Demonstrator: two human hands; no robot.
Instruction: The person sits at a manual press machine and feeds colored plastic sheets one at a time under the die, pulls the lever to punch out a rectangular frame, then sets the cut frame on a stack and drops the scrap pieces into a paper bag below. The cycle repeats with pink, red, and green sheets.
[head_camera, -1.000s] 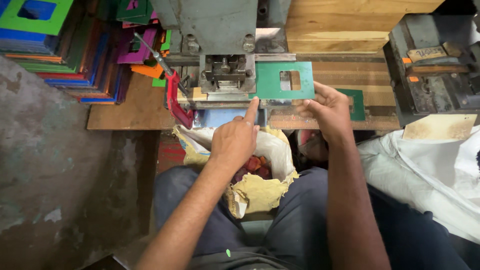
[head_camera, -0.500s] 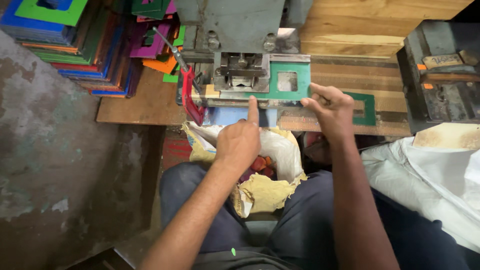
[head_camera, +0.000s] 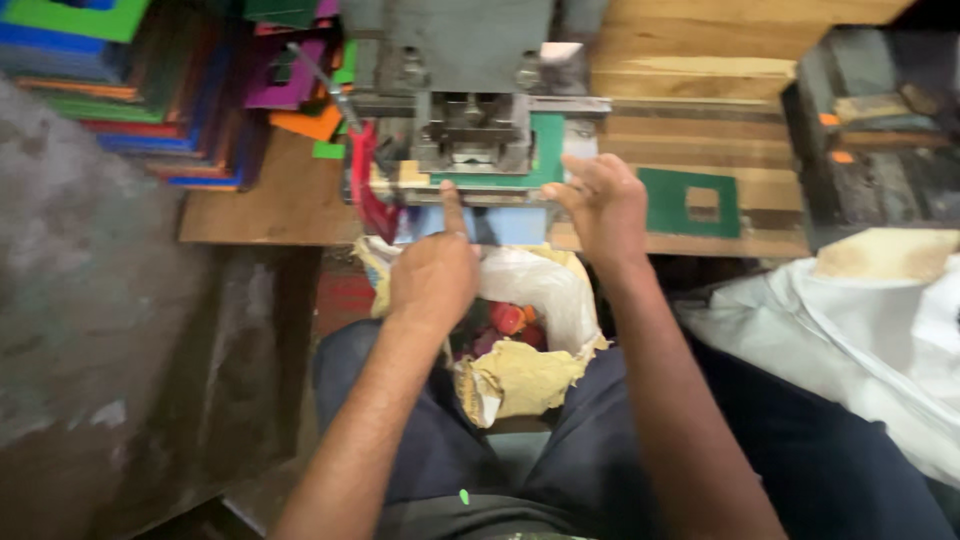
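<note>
A flat green card frame lies under the grey punch press, most of it hidden beneath the machine's dark die block; only its right part and a strip along the near edge show. It sits flat on the press bed, level with the wooden bench. The right hand rests fingers-down at its near right corner, touching the edge. The left hand is curled into a loose fist with the index finger stretched forward, its tip at the front lip of the press bed just left of the frame's visible strip.
</note>
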